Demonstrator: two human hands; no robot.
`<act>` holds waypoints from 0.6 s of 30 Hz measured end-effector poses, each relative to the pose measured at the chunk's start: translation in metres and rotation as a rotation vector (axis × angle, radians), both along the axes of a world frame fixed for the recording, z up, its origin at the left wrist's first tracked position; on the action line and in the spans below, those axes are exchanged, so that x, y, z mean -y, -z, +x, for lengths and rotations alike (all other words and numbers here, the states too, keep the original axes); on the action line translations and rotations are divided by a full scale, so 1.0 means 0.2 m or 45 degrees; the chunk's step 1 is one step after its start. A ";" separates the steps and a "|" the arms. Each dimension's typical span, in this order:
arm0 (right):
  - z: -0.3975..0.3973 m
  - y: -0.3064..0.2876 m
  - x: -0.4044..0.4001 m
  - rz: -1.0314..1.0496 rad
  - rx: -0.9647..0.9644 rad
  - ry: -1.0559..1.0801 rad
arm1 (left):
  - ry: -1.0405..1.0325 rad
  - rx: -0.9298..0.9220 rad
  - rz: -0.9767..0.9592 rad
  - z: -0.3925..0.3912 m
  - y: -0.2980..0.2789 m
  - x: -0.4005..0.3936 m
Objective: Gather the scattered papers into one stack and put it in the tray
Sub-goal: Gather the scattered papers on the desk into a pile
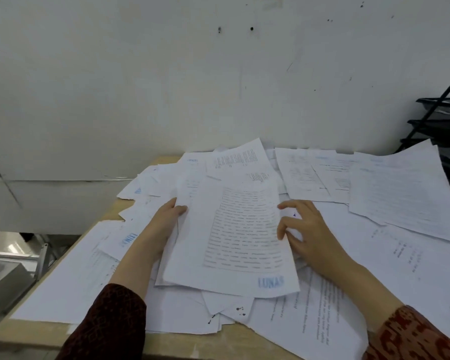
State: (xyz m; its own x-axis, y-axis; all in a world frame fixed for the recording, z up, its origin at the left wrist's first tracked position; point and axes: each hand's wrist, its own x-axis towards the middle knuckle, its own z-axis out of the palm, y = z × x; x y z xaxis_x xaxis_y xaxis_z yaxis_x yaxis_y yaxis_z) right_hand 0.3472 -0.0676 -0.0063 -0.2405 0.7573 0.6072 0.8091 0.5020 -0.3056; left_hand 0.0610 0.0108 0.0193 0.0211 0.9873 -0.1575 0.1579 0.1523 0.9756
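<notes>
Your pale wooden surface (50, 331) stands against a marked white wall (140, 74), with scattered papers (400, 183) spread over most of it. Your left hand (164, 219) grips a stack (234, 229) near the middle, thumb on top, its other fingers hidden beneath. Your right hand (309, 229) touches the stack's right edge, fingers loosely curled. At far right the black tray (442, 123) rack is cut off by the frame. The print is too blurred to read.
</notes>
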 end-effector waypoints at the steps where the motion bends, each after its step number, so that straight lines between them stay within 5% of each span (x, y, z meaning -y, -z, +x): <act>1: 0.00 0.01 0.00 -0.055 -0.079 0.030 | -0.010 -0.002 0.002 0.00 0.00 0.00; 7: 0.02 0.03 -0.03 -0.210 -0.086 0.141 | 0.139 -0.016 0.080 0.00 0.02 0.03; 11: 0.02 -0.01 0.00 -0.453 -0.373 0.141 | 0.109 -0.096 0.122 0.01 0.02 0.03; 15: 0.11 -0.05 0.03 -0.735 0.014 0.270 | 0.117 -0.092 0.124 0.01 0.02 0.04; 18: 0.15 -0.08 0.06 -0.968 0.017 0.191 | 0.102 -0.069 0.113 0.01 0.02 0.03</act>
